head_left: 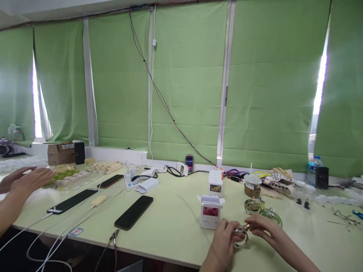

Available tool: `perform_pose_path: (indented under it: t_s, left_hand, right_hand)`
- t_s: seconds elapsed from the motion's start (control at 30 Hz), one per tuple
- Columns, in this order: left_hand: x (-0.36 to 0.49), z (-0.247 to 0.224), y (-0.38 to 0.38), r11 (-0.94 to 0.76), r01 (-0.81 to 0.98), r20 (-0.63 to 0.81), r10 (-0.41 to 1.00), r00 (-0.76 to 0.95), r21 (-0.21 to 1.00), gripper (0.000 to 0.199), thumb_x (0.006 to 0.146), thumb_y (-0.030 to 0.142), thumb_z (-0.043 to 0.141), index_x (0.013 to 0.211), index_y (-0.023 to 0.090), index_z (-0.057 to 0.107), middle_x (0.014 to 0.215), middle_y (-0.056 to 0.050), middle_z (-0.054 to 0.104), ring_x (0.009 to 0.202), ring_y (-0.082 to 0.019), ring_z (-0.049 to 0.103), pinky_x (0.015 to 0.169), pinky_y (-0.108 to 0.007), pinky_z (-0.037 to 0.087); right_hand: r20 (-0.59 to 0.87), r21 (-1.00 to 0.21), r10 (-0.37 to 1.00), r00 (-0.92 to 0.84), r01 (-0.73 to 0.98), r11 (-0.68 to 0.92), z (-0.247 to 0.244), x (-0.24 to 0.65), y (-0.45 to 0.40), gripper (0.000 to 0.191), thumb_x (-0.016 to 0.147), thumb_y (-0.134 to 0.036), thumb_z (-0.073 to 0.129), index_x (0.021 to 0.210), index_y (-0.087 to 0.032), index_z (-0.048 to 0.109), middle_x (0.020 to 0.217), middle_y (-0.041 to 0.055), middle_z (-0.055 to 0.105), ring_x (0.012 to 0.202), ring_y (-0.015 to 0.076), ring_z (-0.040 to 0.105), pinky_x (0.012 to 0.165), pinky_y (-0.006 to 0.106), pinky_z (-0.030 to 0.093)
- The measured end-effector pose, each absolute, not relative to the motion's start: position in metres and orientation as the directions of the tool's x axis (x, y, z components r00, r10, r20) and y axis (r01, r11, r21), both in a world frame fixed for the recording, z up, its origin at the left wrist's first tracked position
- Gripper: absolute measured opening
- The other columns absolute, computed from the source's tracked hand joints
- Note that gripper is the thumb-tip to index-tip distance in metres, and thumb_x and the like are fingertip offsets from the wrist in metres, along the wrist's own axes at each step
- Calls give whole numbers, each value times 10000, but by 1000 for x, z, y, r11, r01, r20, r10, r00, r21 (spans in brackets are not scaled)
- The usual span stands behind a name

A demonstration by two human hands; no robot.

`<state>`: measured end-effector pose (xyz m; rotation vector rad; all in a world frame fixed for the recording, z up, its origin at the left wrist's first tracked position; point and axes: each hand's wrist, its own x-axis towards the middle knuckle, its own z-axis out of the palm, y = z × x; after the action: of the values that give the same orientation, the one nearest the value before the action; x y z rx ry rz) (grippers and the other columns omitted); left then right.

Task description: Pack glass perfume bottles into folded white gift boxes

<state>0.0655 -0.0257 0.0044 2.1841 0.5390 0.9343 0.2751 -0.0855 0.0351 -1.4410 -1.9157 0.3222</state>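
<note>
Low on the right of the table, my left hand [222, 241] is closed around a small round clear glass bottle [241, 238]. The fingers of my right hand [262, 224] pinch the gold-coloured top [246, 227] of that bottle. Just behind my hands lies a similar round glass piece [252, 206] with dark and golden contents. A coil of clear green tubing or cord [273, 216] sits partly hidden beyond my right hand. Left of my hands stands an open white box [210, 217] with a red picture, its flaps spread.
Behind the open box is another white box [216, 189]. A lidded cup with a straw [252, 183] stands to the right. Phones [134, 212] and white cables lie on the left, where another person's hands [28, 179] are beside green and pale items in trays.
</note>
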Motion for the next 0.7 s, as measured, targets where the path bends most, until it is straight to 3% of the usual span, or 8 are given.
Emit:
perform_pose_path:
  t_s: [0.1,0.27,0.5,0.63,0.7]
  left_hand:
    - [65,5,-26,-690,112,458,583,671,715,434,822,34,444,1194,229,555,1027,-66,526,972,-190,557,900,-296,432]
    - [65,7,-27,-696,96,470,573,672,712,431,817,33,447,1186,220,569,1021,-70,526,969,-185,563,895,-281,437]
    - [67,1,-23,-713,72,493,550,674,697,498,770,-32,428,1178,216,567,1020,-64,521,956,-179,561,897,-288,442]
    - [68,-2,-21,-712,62,495,545,677,699,516,772,-41,426,1195,225,554,1019,-58,510,971,-179,559,908,-296,447]
    - [68,-1,-21,-701,65,492,560,667,710,515,775,-42,426,1199,224,547,1020,-59,510,966,-180,564,901,-299,455]
  right_hand:
    - [370,-510,918,-142,796,328,35,269,-83,166,846,-249,477,863,-196,633,782,44,692,718,175,646,670,250,474]
    - [282,-464,952,-117,852,242,31,264,-80,262,893,-283,366,810,-186,595,664,45,687,555,155,642,560,224,464]
    - [271,-162,963,-1,986,47,33,257,-80,425,922,-369,357,602,-208,584,560,50,667,595,200,647,585,251,415]
    - [262,-266,965,29,963,44,33,262,-82,513,930,-420,303,615,-212,652,568,52,669,601,203,639,600,265,432]
    - [270,-389,963,-11,913,119,33,268,-84,394,901,-418,373,829,-215,702,700,51,704,607,185,639,616,262,461]
